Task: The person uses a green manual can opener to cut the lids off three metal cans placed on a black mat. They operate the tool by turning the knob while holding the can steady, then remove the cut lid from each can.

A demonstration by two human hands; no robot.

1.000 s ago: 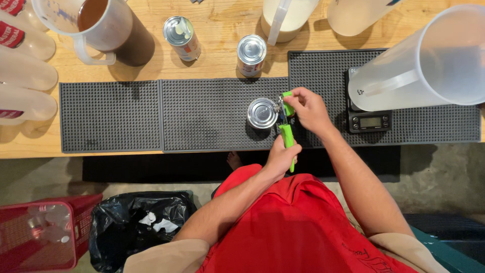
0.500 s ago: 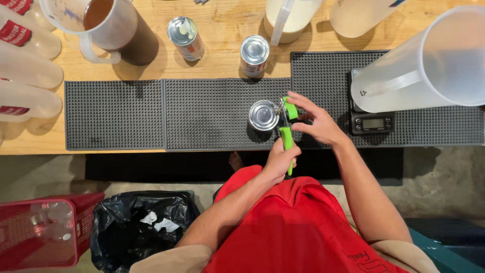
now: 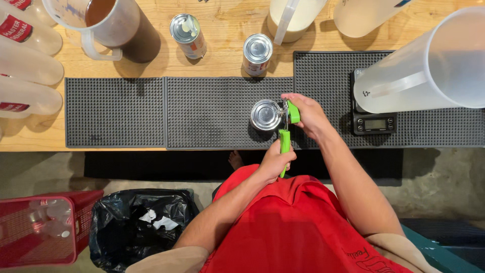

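Black bar mat (image 3: 217,114), green can opener (image 3: 285,141) handles toward body, head on can (image 3: 265,115), both hands' fingers closed around opener.

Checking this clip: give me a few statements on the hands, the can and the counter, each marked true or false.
1. The left hand grips the green can opener by its handles. True.
2. The opener is clamped on the can standing on the black mat. True.
3. The right hand rests on the scale. False: it is at the opener's knob.
4. The big pitcher holds brown liquid. False: it looks empty; the brown liquid is in the jug at top left.
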